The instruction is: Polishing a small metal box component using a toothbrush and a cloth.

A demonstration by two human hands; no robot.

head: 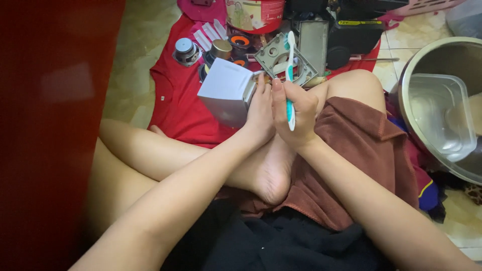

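Left hand [260,113] on box [224,90] — right hand [295,113], toothbrush [290,75]

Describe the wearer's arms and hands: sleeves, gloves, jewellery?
Both arms are bare up to the frame edge, with no sleeves in view. The left hand and right hand wear no gloves. No rings, watch or bracelets show on the visible sides. Nails are short, with no polish visible.

Both forearms are bare, with no sleeves, watch or rings in view. The left hand [259,113] and right hand [296,113] wear no gloves. The legs are bare too, as is the foot [268,175] (sole showing). Below the foot lies dark black clothing [261,241].
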